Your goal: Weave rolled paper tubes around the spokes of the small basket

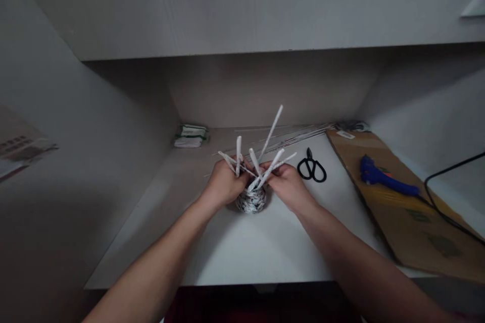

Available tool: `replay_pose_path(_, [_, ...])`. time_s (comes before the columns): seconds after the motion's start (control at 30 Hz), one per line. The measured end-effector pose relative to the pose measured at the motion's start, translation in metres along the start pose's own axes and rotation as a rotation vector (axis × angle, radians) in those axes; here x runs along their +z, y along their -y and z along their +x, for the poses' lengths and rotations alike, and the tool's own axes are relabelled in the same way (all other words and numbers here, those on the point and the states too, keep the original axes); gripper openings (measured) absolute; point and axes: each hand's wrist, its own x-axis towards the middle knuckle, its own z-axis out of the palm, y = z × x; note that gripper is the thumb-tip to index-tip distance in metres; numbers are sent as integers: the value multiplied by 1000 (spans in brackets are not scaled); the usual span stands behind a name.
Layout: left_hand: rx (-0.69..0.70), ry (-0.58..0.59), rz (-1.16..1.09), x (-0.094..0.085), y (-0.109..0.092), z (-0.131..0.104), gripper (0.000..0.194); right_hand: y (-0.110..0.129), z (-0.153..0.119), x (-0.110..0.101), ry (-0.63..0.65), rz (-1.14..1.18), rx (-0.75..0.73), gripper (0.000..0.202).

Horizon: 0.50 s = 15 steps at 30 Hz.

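A small round basket [251,203], woven from printed paper strips, stands on the white tabletop between my hands. Several rolled paper tubes [273,126] stick up and outward from its rim. My left hand [226,180] is closed at the basket's left side, its fingers around the tubes there. On the right side, my right hand [286,181] pinches a paper tube close to the rim. The fingertips of both hands are partly hidden behind the tubes.
Black-handled scissors [311,169] lie right of the basket. A blue glue gun [390,177] with a black cord rests on a cardboard sheet [373,202]. Thin paper sticks [299,136] lie along the back. A green-and-white packet [190,136] sits at the back left. A shelf [265,10] overhangs the table.
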Motion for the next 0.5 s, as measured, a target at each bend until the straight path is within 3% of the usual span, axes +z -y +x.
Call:
replay_pose_path(0.27, [38, -32, 34, 2, 4, -1, 13, 4, -8, 1, -52, -238, -199, 1])
replay_pose_path(0.5, [-5, -25, -25, 3, 6, 2, 20, 11, -10, -6, -71, -491, -254, 9])
